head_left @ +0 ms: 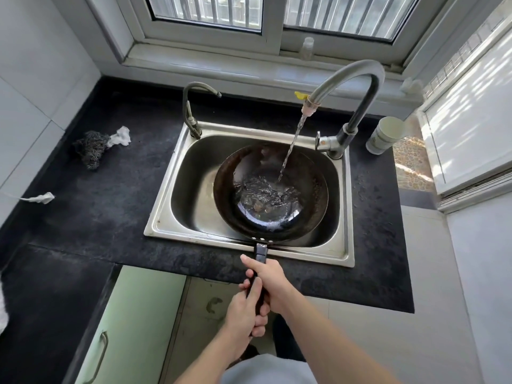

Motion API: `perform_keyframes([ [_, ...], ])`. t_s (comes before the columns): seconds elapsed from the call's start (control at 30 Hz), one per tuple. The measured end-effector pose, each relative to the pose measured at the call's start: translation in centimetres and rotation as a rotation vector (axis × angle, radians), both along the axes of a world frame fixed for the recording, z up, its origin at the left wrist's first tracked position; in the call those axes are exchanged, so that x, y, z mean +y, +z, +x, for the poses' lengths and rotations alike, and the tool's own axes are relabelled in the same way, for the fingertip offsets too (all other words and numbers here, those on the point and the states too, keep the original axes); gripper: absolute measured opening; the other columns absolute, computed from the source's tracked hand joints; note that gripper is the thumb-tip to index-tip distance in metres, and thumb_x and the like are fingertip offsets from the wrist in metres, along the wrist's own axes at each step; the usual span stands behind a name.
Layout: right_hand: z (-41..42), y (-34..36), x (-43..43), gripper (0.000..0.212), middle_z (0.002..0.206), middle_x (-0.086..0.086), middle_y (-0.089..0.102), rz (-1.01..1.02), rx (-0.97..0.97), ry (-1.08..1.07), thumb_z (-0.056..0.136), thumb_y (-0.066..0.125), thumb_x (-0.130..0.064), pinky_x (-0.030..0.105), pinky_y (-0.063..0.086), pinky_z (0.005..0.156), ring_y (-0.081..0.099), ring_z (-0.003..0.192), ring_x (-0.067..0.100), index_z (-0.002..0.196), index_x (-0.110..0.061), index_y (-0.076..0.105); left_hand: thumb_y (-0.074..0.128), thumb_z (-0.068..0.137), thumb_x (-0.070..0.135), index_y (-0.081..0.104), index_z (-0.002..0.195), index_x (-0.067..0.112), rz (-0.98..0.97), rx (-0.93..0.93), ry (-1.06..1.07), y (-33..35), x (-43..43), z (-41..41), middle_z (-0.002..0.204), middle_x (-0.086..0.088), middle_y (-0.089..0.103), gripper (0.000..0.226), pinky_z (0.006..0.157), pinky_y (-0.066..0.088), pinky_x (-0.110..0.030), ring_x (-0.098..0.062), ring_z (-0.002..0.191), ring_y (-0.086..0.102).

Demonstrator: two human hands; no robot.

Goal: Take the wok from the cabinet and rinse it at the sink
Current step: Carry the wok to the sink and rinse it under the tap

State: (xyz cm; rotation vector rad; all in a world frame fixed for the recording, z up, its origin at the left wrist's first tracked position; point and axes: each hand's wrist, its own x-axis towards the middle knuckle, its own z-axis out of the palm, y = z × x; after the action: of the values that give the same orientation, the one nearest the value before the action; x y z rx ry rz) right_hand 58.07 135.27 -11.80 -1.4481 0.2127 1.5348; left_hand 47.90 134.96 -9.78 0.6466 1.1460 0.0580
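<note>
Ahead of both hands, the stainless steel sink (166,217) holds the round dark iron wok (270,189), filling under the tap. Right hand (270,275) and left hand (245,311) are wrapped tight round its black handle (260,253); added water weight could tip it, slopping onto the surface.

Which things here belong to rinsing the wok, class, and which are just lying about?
Part of the job:
wok
wok handle
sink
running tap
left hand
right hand

Just lying about:
scouring pad
crumpled tissue
paper scrap
cup
small tap
bottle on the windowsill
</note>
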Motion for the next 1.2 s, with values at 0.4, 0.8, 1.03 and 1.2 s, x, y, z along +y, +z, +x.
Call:
perform_keyframes([
  [0.4, 0.2, -0.4, -1.1, 0.037, 0.054, 0.007, 0.059, 0.007, -0.418, 0.146, 0.088, 0.073, -0.019, 0.03, 0.051, 0.052, 0.058, 0.043, 0.019, 0.059, -0.014, 0.052, 0.052, 0.083, 0.053, 0.047, 0.091, 0.007, -0.161, -0.218, 0.083, -1.1, -1.2, -0.2, 0.058, -0.004, 0.042, 0.046, 0.033, 0.022, -0.018, -0.007, 0.038, 0.03],
  [0.8, -0.5, 0.8, -0.8, 0.039, 0.054, 0.004, 0.05, 0.245, -0.295, 0.236, 0.089, 0.075, -0.022, 0.032, 0.051, 0.055, 0.051, 0.043, 0.018, 0.058, -0.021, 0.052, 0.05, 0.098, 0.038, 0.047, 0.077, 0.003, 0.167, -0.059, 0.084, -0.4, -1.6, -0.9, 0.051, -0.005, 0.045, 0.041, 0.036, 0.026, -0.02, -0.013, 0.038, 0.032],
  [1.03, -0.3, 1.1, -0.9, 0.036, 0.055, 0.002, 0.045, 0.249, -0.165, 0.174, 0.091, 0.073, -0.018, 0.034, 0.055, 0.058, 0.047, 0.042, 0.015, 0.067, -0.015, 0.047, 0.052, 0.099, 0.035, 0.051, 0.076, 0.001, 0.332, 0.047, 0.052, 0.3, -2.0, -0.4, 0.05, -0.005, 0.047, 0.041, 0.033, 0.032, -0.021, -0.015, 0.034, 0.037],
  [1.2, -0.5, 1.1, -0.3, 0.037, 0.056, 0.002, 0.046, 0.235, -0.122, 0.155, 0.093, 0.071, -0.019, 0.033, 0.055, 0.059, 0.048, 0.043, 0.014, 0.065, -0.016, 0.047, 0.052, 0.098, 0.038, 0.053, 0.07, 0.005, 0.338, 0.085, 0.003, 0.7, -0.9, -1.0, 0.05, -0.004, 0.049, 0.044, 0.035, 0.033, -0.022, -0.015, 0.035, 0.039],
])
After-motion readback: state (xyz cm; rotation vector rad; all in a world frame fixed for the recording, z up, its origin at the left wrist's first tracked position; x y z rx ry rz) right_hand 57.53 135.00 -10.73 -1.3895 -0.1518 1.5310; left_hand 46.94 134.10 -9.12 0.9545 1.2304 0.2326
